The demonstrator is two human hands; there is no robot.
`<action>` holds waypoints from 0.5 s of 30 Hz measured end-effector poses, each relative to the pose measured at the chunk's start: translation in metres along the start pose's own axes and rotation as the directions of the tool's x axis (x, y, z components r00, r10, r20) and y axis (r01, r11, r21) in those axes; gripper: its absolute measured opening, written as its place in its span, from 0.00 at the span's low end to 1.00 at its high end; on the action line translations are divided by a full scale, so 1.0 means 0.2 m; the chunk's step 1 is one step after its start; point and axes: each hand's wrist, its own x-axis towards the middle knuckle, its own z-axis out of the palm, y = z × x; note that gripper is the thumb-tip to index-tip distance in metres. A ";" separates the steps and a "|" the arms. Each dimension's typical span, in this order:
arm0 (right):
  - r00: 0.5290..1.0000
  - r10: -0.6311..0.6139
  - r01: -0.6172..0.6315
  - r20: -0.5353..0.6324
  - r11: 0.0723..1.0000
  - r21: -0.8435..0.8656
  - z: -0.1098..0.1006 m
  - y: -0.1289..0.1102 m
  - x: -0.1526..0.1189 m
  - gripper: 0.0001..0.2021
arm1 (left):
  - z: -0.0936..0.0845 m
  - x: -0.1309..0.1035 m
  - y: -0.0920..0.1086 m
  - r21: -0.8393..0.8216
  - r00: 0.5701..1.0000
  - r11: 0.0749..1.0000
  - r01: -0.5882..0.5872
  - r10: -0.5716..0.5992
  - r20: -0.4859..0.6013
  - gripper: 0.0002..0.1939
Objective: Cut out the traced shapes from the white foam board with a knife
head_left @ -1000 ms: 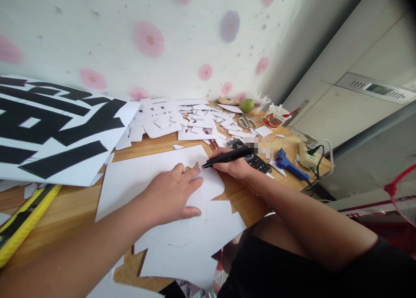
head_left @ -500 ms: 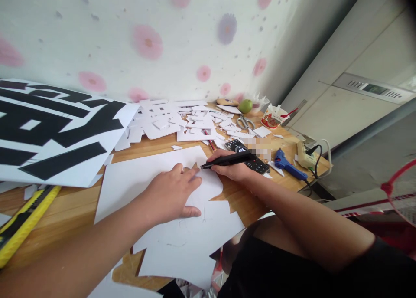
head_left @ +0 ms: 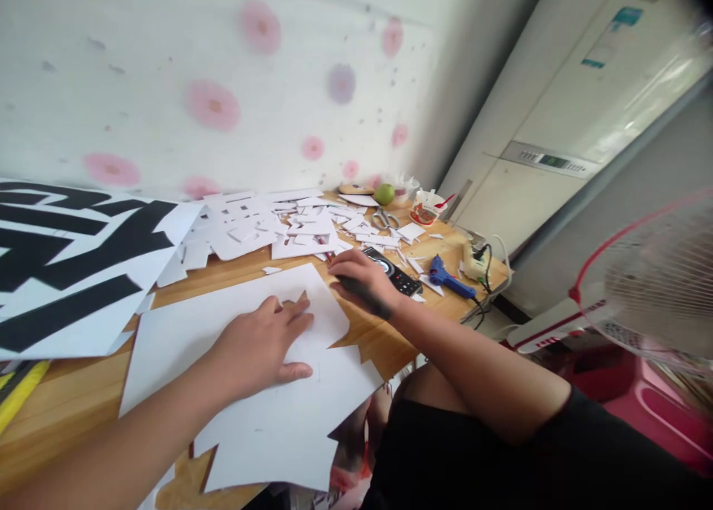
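Observation:
My left hand (head_left: 259,347) lies with its fingers spread on a large white board (head_left: 178,332) with an irregular cut edge. By its fingertips a small brown triangular patch (head_left: 302,299) shows; whether it is a hole or a loose piece I cannot tell. Faint pencil lines mark the board near the thumb. Just past the board's right edge, my right hand (head_left: 372,276) is wrapped round a black utility knife (head_left: 365,295), blurred by motion, its tip not visible. Close behind that hand lies a black phone (head_left: 398,272).
White offcuts (head_left: 245,224) are heaped at the back, with scissors (head_left: 385,219) beside them. A blue glue gun (head_left: 450,278) and a power strip (head_left: 477,261) are at the right. Sheets with black lettering (head_left: 83,250) cover the left side. A fan (head_left: 657,280) stands beyond the table.
My right hand has drawn the knife away from the left fingertips, and the knife has swung round in its grip. My left hand stays on the board. The view has turned right.

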 end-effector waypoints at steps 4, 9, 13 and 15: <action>0.964 -0.019 0.071 0.266 0.980 -0.187 0.01 0.01 -0.03 0.10 | 0.04 -0.02 0.00 0.036 0.998 0.999 0.005 -0.003 -0.060 0.29; 0.980 0.046 -0.013 0.192 0.986 -0.167 -0.10 0.07 -0.10 0.25 | 0.11 -0.05 -0.03 0.048 0.993 0.999 -0.002 0.007 -0.116 0.28; 0.946 0.312 -0.318 -0.082 0.946 -0.063 -0.35 0.23 -0.30 0.18 | 0.13 -0.05 -0.04 0.016 0.989 1.000 -0.007 0.009 -0.147 0.27; 0.913 0.389 -0.398 -0.127 0.916 -0.057 -0.45 0.30 -0.42 0.14 | 0.14 -0.04 -0.05 -0.021 0.991 1.000 0.007 -0.010 -0.131 0.29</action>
